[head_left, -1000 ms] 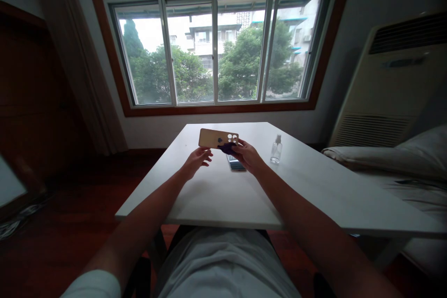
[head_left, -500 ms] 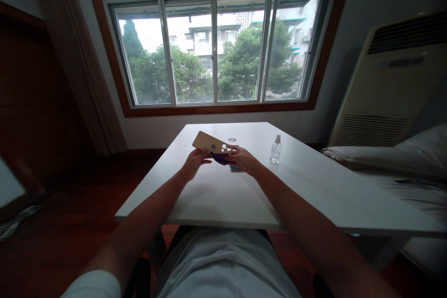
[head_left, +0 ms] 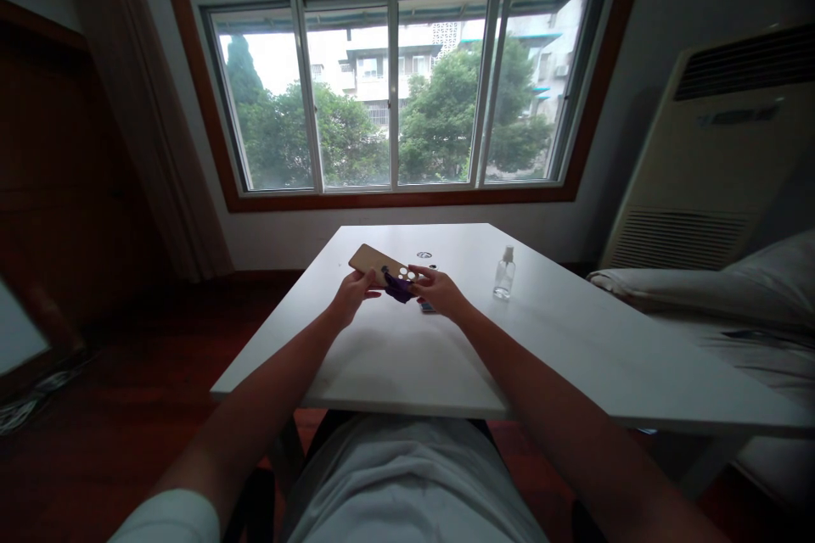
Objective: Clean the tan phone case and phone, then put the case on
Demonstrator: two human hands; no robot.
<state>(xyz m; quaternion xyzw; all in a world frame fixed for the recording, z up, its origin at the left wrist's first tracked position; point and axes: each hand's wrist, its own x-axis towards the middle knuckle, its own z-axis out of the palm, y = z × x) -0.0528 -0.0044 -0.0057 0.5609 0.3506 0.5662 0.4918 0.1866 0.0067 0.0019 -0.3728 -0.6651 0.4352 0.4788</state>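
A tan phone case [head_left: 368, 258] is held tilted above the white table, its several round camera holes toward the right end. My left hand [head_left: 351, 297] grips its lower left edge, thumb on the back face. A dark purple cloth [head_left: 398, 289] lies bunched against the lower edge of the case. My right hand [head_left: 441, 291] pinches the cloth near the camera holes; whether its fingers also touch the case I cannot tell. Beneath my right hand, a small flat dark item [head_left: 428, 307] lies on the table, partly covered.
A clear spray bottle [head_left: 503, 278] stands on the white table [head_left: 560, 348] to the right. Small dark ring-like pieces [head_left: 424, 255] lie behind my hands. A wide window is ahead, a tall air conditioner [head_left: 719, 144] and a covered seat [head_left: 675, 288] at right.
The purple cloth has bunched up and shifted slightly left over the case's lower edge. My right hand has moved a little left with it, while the left hand stays nearly still.
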